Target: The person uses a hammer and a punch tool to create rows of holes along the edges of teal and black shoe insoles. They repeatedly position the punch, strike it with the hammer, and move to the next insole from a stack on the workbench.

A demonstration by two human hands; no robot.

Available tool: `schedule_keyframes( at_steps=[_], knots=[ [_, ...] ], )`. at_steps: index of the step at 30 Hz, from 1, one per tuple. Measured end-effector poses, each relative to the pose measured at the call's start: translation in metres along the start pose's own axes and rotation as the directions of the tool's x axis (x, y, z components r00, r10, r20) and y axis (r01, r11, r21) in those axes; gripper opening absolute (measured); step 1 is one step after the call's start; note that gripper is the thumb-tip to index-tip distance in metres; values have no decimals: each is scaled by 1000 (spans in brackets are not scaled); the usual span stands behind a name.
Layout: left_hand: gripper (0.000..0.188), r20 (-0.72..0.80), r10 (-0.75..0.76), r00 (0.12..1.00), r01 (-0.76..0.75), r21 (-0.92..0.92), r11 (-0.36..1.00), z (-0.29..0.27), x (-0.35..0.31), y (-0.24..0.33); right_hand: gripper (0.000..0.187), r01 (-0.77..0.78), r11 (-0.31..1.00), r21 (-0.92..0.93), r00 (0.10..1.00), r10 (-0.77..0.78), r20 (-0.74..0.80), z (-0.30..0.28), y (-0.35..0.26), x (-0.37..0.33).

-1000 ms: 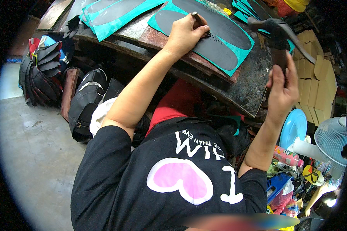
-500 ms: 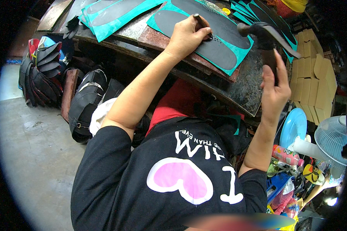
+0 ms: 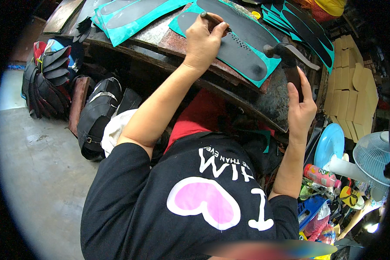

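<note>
My left hand [image 3: 202, 47] is closed around a short dark punch [image 3: 205, 16], held tilted over a teal sheet with dark sole shapes [image 3: 249, 65]. Small dark holes run in rows across the sole beside the punch. The punch's tip is partly hidden by my fingers. In my right hand [image 3: 302, 112] is a hammer [image 3: 293, 78], gripped by its dark handle. The hammer's head is over the right end of the sheet, apart from the punch. Under the sheet lies a reddish slab [image 3: 171, 42] on the dark workbench [image 3: 275, 102].
More teal sheets with dark soles lie at the back left [image 3: 117, 37] and back right [image 3: 310, 30]. Flattened cardboard boxes [image 3: 351, 86] are right of the bench, with a fan [image 3: 372, 156] nearer. A bundle of black sole pieces [image 3: 47, 82] is at left.
My left hand has shifted slightly left with the punch, uncovering more of the holes. My right hand has brought the hammer lower in the picture and a little left.
</note>
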State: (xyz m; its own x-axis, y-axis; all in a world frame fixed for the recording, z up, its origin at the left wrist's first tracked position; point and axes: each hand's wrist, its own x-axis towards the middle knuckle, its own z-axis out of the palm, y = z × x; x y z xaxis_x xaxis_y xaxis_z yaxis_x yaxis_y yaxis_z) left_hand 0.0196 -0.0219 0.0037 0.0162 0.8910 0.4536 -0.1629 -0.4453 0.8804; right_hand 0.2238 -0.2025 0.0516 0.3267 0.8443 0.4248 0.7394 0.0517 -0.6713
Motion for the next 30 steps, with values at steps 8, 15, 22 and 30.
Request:
schedule_keyframes(
  at_steps=[8,15,22,30],
  knots=[
    [17,137,-43,990,-7,342,940,-3,3,-3,42,87,990,110,996,-83,-43,-7,-15,11],
    [20,348,169,922,-327,470,819,-3,3,3,48,281,857,432,948,-179,-262,-16,-57,13],
    [14,214,154,965,-227,378,897,6,-1,-5,41,179,981,-78,978,-186,-98,14,-14,17],
    [16,324,26,946,-151,367,918,-1,4,-5,45,201,934,296,963,-133,-234,-29,-41,11]
  ],
)
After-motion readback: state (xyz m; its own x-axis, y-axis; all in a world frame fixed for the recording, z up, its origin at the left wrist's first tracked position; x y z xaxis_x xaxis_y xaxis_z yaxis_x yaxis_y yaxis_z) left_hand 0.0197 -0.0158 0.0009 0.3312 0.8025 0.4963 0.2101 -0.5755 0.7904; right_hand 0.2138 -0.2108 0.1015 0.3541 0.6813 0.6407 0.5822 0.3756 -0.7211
